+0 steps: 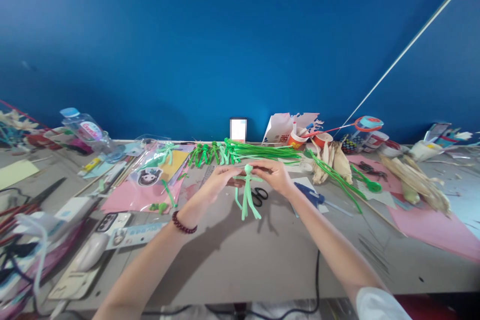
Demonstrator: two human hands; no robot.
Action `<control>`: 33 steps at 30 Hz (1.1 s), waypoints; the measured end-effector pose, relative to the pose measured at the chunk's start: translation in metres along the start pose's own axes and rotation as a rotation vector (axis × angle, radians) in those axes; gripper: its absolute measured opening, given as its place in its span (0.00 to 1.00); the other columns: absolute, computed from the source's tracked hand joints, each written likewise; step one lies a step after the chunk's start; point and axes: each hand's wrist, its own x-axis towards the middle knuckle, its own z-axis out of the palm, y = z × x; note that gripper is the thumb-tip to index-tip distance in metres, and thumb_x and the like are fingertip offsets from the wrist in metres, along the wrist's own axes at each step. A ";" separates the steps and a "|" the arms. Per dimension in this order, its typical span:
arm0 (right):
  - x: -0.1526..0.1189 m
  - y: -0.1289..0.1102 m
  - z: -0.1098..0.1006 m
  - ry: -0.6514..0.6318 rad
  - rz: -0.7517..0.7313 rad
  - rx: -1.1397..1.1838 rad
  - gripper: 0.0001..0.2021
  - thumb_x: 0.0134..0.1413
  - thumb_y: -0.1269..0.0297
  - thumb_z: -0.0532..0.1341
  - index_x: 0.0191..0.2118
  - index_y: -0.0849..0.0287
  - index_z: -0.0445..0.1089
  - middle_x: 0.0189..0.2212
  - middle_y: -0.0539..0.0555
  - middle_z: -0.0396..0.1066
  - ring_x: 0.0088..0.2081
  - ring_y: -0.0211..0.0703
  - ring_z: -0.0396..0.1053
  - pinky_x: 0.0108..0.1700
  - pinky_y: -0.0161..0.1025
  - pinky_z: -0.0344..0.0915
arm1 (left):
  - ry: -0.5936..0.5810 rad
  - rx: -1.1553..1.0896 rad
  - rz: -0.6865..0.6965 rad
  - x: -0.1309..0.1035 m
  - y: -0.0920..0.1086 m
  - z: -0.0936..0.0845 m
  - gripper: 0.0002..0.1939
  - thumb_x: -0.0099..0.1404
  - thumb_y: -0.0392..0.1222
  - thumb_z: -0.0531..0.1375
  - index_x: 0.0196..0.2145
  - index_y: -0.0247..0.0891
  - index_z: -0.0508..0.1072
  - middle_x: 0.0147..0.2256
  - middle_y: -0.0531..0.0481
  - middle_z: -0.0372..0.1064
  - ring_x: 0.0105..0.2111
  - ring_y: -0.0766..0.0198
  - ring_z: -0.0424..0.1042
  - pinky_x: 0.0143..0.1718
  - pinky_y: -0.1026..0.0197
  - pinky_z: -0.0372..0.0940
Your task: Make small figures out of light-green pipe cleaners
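A light green pipe-cleaner figure (246,192), with a small round head, arms out to the sides and several legs hanging down, is held upright above the grey table (240,260). My left hand (224,178) pinches its arm on the left side. On the other side my right hand (273,175) has its fingers closed on the opposite arm. Black-handled scissors (259,196) lie on the table just behind the figure, partly hidden by it. Several similar green figures (213,152) stand in a row behind my hands, beside a bundle of long green stems (268,151).
A blue glue gun (309,195) lies right of my right hand, with dried husks (332,162) and pink paper (435,227) beyond. At the left are a plastic bottle (84,127), a clear bag (150,175), a white mouse (92,251) and cables. A lit phone (238,130) stands against the wall.
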 end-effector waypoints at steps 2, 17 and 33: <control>0.000 0.000 0.001 0.026 -0.005 -0.014 0.11 0.49 0.58 0.64 0.39 0.54 0.77 0.37 0.54 0.77 0.39 0.46 0.74 0.43 0.43 0.72 | 0.010 0.003 0.002 0.002 -0.001 -0.001 0.13 0.52 0.48 0.65 0.33 0.36 0.80 0.33 0.43 0.76 0.31 0.60 0.73 0.37 0.57 0.68; -0.002 -0.007 0.002 -0.029 -0.138 -0.227 0.12 0.54 0.58 0.60 0.44 0.51 0.76 0.42 0.53 0.75 0.45 0.49 0.72 0.50 0.47 0.68 | 0.049 0.189 0.116 0.006 -0.011 0.005 0.16 0.49 0.52 0.66 0.20 0.34 0.76 0.19 0.50 0.67 0.22 0.68 0.62 0.27 0.63 0.60; -0.004 0.000 0.010 0.049 -0.085 -0.115 0.11 0.53 0.59 0.61 0.40 0.52 0.77 0.41 0.54 0.76 0.44 0.48 0.73 0.48 0.46 0.70 | 0.106 0.214 0.152 0.008 -0.016 0.007 0.14 0.50 0.50 0.65 0.20 0.34 0.77 0.20 0.49 0.69 0.22 0.67 0.63 0.27 0.63 0.58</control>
